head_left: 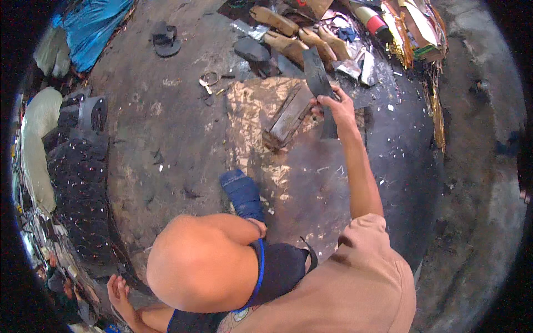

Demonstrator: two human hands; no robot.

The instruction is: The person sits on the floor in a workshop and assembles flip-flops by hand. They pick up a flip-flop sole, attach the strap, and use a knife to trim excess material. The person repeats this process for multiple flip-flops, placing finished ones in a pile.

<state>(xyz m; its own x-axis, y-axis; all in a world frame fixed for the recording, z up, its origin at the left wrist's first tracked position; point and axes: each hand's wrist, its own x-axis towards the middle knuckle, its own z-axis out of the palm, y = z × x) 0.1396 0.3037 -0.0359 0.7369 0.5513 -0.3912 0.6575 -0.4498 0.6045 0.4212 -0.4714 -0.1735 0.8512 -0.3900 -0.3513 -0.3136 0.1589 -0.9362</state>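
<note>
My right hand [332,105] is closed on the end of a flat black strip [316,73], pinched between thumb and fingers and tilted away from me. The strip is smooth and slightly bowed, perhaps rubber or leather. Just left of that hand lies a worn, dark wooden block [287,117] on a stained patch of floor. Below the fingers is another dark flat piece [329,126]; whether it joins the strip I cannot tell. At the lower left my left hand [118,293] hangs beside my bent knee, its fingers loosely apart and holding nothing.
Wooden shoe lasts [288,49] are heaped at the far side. A black sandal [165,40] and a ring-shaped metal item [209,79] lie far left. Dark sheets [78,183] are piled at left, under a blue plastic sheet [97,28]. A blue covering [242,191] is on my foot.
</note>
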